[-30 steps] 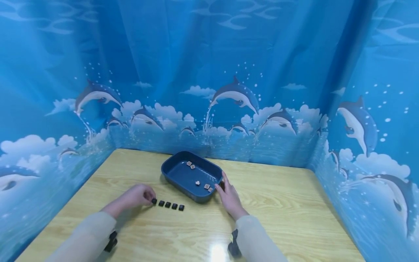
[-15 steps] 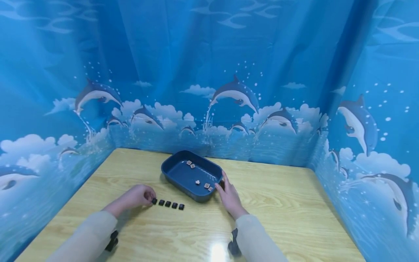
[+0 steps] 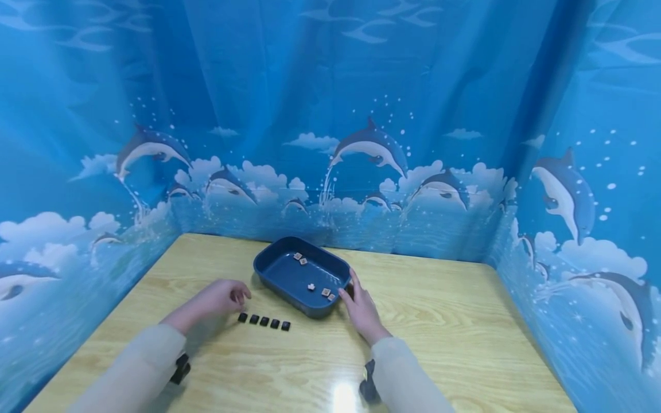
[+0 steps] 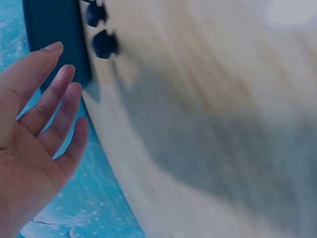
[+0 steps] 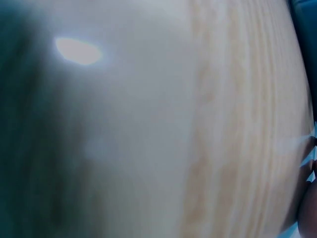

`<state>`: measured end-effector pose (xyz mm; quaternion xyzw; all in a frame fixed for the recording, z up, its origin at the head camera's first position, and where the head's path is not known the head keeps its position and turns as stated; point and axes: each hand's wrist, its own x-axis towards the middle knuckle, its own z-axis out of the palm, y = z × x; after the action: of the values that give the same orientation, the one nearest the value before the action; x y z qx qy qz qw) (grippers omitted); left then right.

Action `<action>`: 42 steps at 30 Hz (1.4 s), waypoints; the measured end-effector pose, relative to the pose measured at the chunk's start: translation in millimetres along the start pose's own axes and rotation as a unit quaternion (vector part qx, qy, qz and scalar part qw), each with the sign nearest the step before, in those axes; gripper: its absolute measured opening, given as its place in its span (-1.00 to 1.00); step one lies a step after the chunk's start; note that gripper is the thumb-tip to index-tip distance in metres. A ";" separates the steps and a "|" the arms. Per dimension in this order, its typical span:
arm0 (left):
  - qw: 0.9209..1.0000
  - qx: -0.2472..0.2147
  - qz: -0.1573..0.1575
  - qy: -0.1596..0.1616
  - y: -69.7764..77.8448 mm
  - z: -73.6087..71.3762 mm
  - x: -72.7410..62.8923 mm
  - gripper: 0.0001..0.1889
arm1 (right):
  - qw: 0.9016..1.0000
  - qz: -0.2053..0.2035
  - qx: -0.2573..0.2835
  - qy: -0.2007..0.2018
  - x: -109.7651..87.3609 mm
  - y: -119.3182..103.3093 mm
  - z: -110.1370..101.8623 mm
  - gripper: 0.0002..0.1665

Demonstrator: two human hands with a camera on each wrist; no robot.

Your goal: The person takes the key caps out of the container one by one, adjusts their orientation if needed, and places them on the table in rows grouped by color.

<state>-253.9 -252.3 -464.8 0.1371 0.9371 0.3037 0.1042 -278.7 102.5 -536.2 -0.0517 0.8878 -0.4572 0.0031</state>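
A blue curtain (image 3: 289,86) printed with dolphins hangs well beyond both hands, wrapping round the far edge and the sides, and below it a pale wood-grained table (image 3: 444,310) spreads out under the grip. Two light sleeves (image 3: 408,376) come in from the near side, behind the hands. The deep blue tray (image 3: 284,278) sits on the table, touching the right hand and a little beyond the left, towards the person's right. The right hand (image 3: 364,314) rests against the tray's end, thumb at the rim and index finger stretched along the outside; the other fingers are hard to make out from here. The left hand (image 3: 227,296) hovers just above the table with its fingers loosely parted and has hold of nothing. A dark device (image 3: 180,369) sits by the left wrist. Just below the left fingertips, five small black pieces (image 3: 264,322) run in a spaced row towards the right hand, in front of the tray. Smallest are five pale pieces (image 3: 326,292) inside the tray: two near the right thumb, one whitish one a bit farther in, and two at the far side
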 end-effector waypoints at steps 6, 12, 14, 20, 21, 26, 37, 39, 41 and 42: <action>1.000 0.017 0.011 -0.001 16.9 -4.5 17.0 -0.77 | 1.000 -0.001 -0.001 0.001 0.2 1.9 -0.1 -0.20; 0.999 0.023 0.018 -0.021 33.9 -10.3 37.0 -0.75 | 1.000 -0.002 -0.001 0.001 0.8 3.2 -0.8 -0.20; 0.999 0.026 0.019 -0.028 40.6 -12.1 42.9 -0.75 | 1.000 -0.003 -0.001 0.001 1.2 4.3 -1.1 -0.21; 0.997 0.057 0.035 -0.044 56.3 -13.0 59.5 -0.77 | 1.000 -0.003 0.001 0.002 0.5 4.9 -1.3 -0.21; 0.996 0.062 0.038 -0.048 58.6 -12.7 62.4 -0.77 | 1.000 -0.003 0.001 0.003 0.3 4.8 -1.2 -0.20; 0.992 0.089 0.052 -0.068 68.6 -10.9 76.9 -0.76 | 1.000 -0.001 0.003 0.004 0.4 5.8 0.1 -0.20; 0.977 0.145 0.096 -0.122 93.6 -2.8 106.3 -0.82 | 1.000 0.001 0.007 -0.003 1.1 4.0 -0.3 -0.21; 0.973 0.153 0.104 -0.135 97.4 -0.6 111.7 -0.83 | 1.000 0.000 0.008 -0.006 1.3 4.3 -0.4 -0.20; 0.970 0.156 0.107 -0.150 100.2 2.3 117.0 -0.85 | 1.000 -0.002 0.009 -0.007 1.6 4.8 -0.1 -0.20; 0.969 0.158 0.107 -0.156 101.4 3.8 119.5 -0.85 | 1.000 -0.001 0.009 -0.009 1.7 4.9 0.1 -0.20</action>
<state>-345.6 -133.1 -420.6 0.2971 0.9252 0.1366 0.1927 -280.8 105.2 -540.1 -0.0562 0.8835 -0.4649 0.0110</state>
